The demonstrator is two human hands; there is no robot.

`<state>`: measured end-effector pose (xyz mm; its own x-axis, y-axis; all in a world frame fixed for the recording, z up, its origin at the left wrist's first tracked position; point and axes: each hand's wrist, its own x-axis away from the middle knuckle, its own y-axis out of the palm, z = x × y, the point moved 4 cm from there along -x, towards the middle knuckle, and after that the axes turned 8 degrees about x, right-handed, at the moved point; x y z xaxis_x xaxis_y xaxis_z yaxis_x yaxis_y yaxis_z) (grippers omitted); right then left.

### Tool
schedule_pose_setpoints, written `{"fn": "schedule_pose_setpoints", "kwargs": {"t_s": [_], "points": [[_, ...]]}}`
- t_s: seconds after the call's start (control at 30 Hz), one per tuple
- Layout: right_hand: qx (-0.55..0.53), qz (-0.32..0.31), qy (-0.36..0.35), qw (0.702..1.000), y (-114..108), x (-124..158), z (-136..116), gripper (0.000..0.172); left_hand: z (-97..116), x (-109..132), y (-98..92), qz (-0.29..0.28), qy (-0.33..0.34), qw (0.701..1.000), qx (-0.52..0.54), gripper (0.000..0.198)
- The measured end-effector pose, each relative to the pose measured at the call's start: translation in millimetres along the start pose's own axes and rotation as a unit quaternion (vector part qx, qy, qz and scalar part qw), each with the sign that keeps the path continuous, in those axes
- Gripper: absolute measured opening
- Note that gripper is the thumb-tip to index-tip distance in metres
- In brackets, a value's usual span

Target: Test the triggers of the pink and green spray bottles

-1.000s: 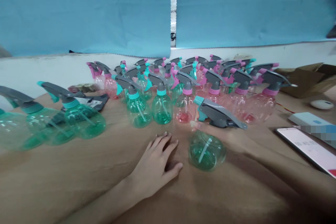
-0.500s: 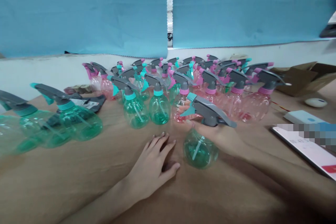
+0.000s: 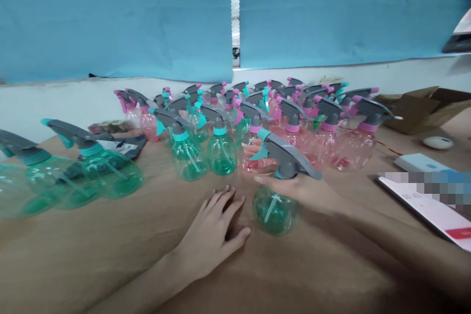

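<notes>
My right hand (image 3: 307, 190) is wrapped around the bottle (image 3: 274, 213) just under its spray head (image 3: 287, 154), thumb along the near side, fingers reaching past on the far side behind the blue trigger (image 3: 260, 152). How hard I am gripping I cannot tell, since the palm hides the neck. I take it I hold there because the neck is narrow and the round green belly would fill the hand. My left hand (image 3: 211, 225) lies palm down on the table (image 3: 128, 255), fingers spread, holding nothing, perhaps just to steady me. Other bottles stand crowded at the back, presumably to keep them together: green ones (image 3: 222, 157) ahead of my left fingertips, pink ones (image 3: 356, 149) beyond my right arm. Relative to my hands, the held bottle sits at the right hand's thumb side, its belly below the palm, and right of my left thumb, near but apart from it.
</notes>
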<state>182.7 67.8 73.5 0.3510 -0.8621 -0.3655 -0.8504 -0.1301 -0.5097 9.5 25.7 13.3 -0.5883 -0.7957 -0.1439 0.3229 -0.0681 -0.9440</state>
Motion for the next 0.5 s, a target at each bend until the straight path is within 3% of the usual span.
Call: {"fn": "schedule_pose_setpoints", "kwargs": {"t_s": [0.1, 0.23, 0.37, 0.5], "points": [[-0.061, -0.067, -0.039, 0.995, 4, -4, 7, 0.04, 0, 0, 0.4, -0.004, -0.002, 1.0, -0.002, 0.051], [-0.059, -0.073, -0.052, 0.994, 3, -4, 12, 0.048, 0, 0, 0.5, -0.006, -0.003, 1.0, -0.001, 0.052], [-0.036, -0.072, -0.043, 0.996, 2, 0, 4, 0.034, -1, 0, 0.2, 0.002, -0.001, 1.0, -0.001, 0.052], [0.044, -0.012, -0.027, 0.999, 1, 1, -1, 0.018, -1, 1, 0.2, 0.006, 0.003, 1.0, 0.002, 0.051]]}}
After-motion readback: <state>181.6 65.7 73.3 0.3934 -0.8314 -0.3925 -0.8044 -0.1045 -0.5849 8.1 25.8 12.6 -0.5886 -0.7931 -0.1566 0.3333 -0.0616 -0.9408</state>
